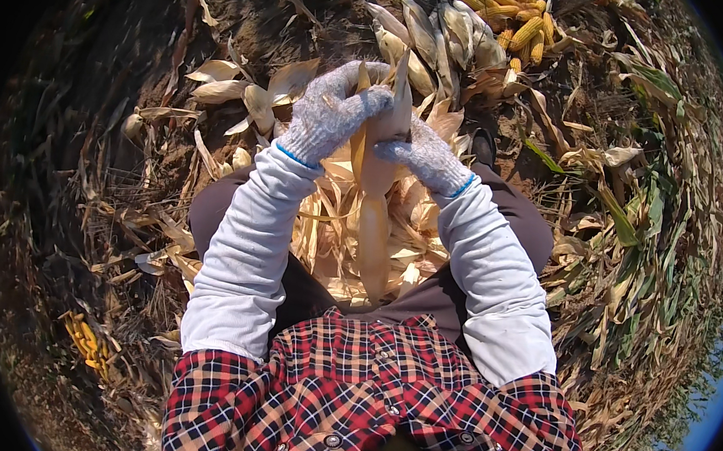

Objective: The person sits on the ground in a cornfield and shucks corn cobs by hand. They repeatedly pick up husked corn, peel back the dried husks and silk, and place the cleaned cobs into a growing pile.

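An ear of corn in pale husk [379, 167] stands roughly upright between my two gloved hands, in front of my lap. My left hand [344, 108], in a grey knit glove with a blue cuff edge, grips it near the upper end, its thumb on the husk. From the other side, my right hand [426, 151] closes on the same ear, its thumb across the husk. One long husk leaf [372, 245] hangs down toward my lap. The fingers behind the ear are partly hidden, and I cannot see any bare kernels on it.
Loose dry husks [317, 229] lie between my legs. Several unhusked ears [437, 42] rest just beyond my hands, next to a pile of bare yellow cobs [526, 29]. More yellow cobs [87, 341] lie at the lower left. Cut corn stalks [638, 226] cover the right side.
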Demonstrator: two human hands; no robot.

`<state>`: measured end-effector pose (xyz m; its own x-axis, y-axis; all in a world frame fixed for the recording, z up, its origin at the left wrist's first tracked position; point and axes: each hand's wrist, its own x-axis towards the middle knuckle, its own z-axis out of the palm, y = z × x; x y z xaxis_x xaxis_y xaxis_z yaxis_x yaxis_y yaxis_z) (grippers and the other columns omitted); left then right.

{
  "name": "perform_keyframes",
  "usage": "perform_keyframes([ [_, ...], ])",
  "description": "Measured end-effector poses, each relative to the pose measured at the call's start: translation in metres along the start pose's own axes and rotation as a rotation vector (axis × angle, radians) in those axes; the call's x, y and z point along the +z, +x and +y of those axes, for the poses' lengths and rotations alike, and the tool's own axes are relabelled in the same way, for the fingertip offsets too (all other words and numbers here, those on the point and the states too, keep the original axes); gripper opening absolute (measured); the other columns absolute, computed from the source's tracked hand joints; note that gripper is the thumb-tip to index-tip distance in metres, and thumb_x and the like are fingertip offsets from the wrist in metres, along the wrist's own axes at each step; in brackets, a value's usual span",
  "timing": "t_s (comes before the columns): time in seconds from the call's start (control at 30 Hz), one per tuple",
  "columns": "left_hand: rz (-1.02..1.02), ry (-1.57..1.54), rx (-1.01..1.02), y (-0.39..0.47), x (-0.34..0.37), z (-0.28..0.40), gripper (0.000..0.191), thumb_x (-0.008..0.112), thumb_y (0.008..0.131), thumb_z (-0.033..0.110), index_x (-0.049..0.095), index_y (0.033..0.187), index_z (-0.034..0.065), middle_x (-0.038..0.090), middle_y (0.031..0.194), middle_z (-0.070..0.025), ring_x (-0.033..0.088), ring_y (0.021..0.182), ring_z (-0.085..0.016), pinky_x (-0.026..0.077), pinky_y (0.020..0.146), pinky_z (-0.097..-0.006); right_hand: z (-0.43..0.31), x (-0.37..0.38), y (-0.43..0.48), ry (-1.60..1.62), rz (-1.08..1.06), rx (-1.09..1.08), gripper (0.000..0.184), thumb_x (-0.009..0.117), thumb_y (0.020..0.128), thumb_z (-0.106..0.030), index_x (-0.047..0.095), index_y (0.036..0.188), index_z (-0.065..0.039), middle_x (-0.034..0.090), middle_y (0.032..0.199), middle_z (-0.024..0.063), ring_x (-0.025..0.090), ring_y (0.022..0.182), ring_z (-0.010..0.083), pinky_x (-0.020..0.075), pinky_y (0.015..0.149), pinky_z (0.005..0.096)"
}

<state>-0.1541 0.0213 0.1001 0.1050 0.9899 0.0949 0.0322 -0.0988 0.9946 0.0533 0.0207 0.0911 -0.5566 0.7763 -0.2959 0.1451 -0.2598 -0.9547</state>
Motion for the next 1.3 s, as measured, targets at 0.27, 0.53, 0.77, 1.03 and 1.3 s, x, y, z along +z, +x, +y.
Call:
perform_keyframes([
  [0.27, 0.022, 0.375, 0.072, -0.002, -0.008, 0.007, 0.023, 0.070, 0.097, 0.014, 0.074, 0.116, 0.0025, 0.075, 0.097, -0.0026, 0.066, 0.088, -0.009, 0.055, 0.081, -0.0270, 0.012, -0.004, 0.001, -0.107, -0.089, 0.011, 0.057, 0.078, 0.082, -0.020, 0.061, 0.134, -0.002, 0.070, 0.118, 0.0087, 0.065, 0.109, 0.0171, 0.0515, 0.100, 0.0331],
  [0.53, 0.214, 0.304, 0.067, -0.004, 0.005, -0.002, 0.017, 0.069, 0.097, 0.015, 0.074, 0.107, 0.0020, 0.072, 0.088, -0.0018, 0.063, 0.078, -0.009, 0.052, 0.071, -0.0275, 0.000, 0.002, 0.002, -0.156, -0.060, 0.043, 0.066, 0.081, 0.082, -0.014, 0.058, 0.142, -0.002, 0.068, 0.129, 0.0096, 0.063, 0.120, 0.0189, 0.0476, 0.109, 0.0356],
  [0.77, 0.237, -0.170, 0.048, 0.011, -0.004, -0.068, 0.025, 0.056, 0.103, 0.014, 0.068, 0.120, -0.0009, 0.068, 0.103, -0.0086, 0.066, 0.093, -0.018, 0.056, 0.086, -0.0330, 0.019, 0.011, 0.012, 0.165, 0.220, -0.167, 0.057, 0.074, 0.094, -0.014, 0.053, 0.147, -0.006, 0.067, 0.126, 0.0070, 0.064, 0.115, 0.0181, 0.0518, 0.101, 0.0337],
  [1.03, 0.000, -0.794, -0.181, 0.002, 0.021, -0.042, 0.031, 0.055, 0.103, 0.019, 0.065, 0.125, -0.0013, 0.068, 0.122, -0.0154, 0.065, 0.112, -0.029, 0.054, 0.103, -0.0450, 0.046, 0.011, 0.017, 0.309, 0.324, -0.221, 0.050, 0.069, 0.103, -0.035, 0.057, 0.141, -0.004, 0.067, 0.124, 0.0078, 0.065, 0.109, 0.0184, 0.0524, 0.098, 0.0353],
  [1.3, 0.043, -1.062, -0.161, -0.009, 0.011, -0.014, 0.032, 0.061, 0.103, 0.021, 0.066, 0.125, -0.0002, 0.072, 0.115, -0.0115, 0.068, 0.110, -0.027, 0.055, 0.103, -0.0438, 0.032, 0.012, 0.022, 0.821, 0.393, -0.115, 0.051, 0.074, 0.100, -0.035, 0.057, 0.138, -0.006, 0.069, 0.118, 0.0087, 0.069, 0.107, 0.0221, 0.0592, 0.090, 0.0401],
])
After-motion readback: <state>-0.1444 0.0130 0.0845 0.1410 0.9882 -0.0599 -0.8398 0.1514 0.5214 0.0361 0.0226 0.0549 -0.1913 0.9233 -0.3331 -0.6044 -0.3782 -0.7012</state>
